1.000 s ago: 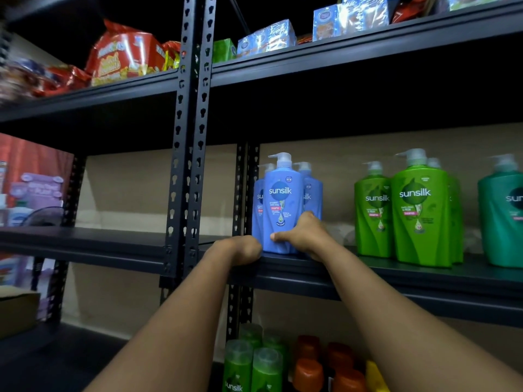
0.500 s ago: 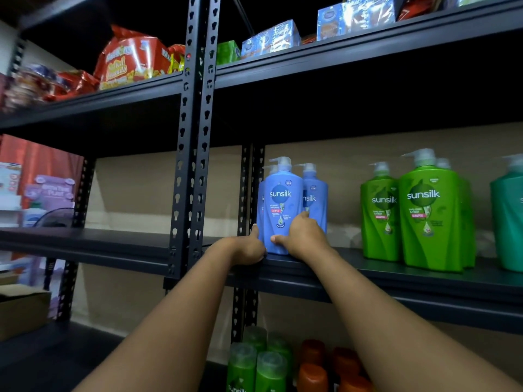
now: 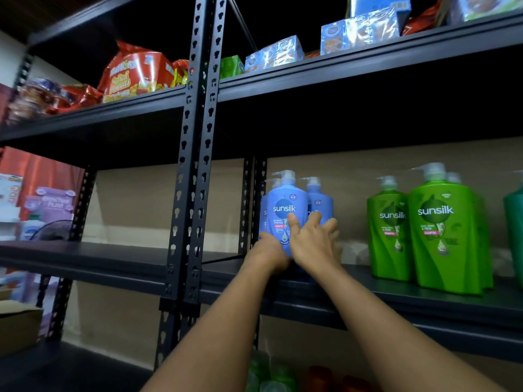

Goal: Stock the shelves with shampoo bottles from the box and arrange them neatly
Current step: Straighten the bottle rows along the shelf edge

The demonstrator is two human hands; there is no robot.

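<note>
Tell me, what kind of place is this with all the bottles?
Probably a small shop or its stockroom. Dark metal shelves hold rows of matching shampoo: blue bottles and green bottles. Snack bags and wrapped boxes fill the shelf above.

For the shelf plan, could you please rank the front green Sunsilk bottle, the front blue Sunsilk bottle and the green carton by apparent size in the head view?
1. front green Sunsilk bottle, though nearer the camera
2. front blue Sunsilk bottle
3. green carton
</note>
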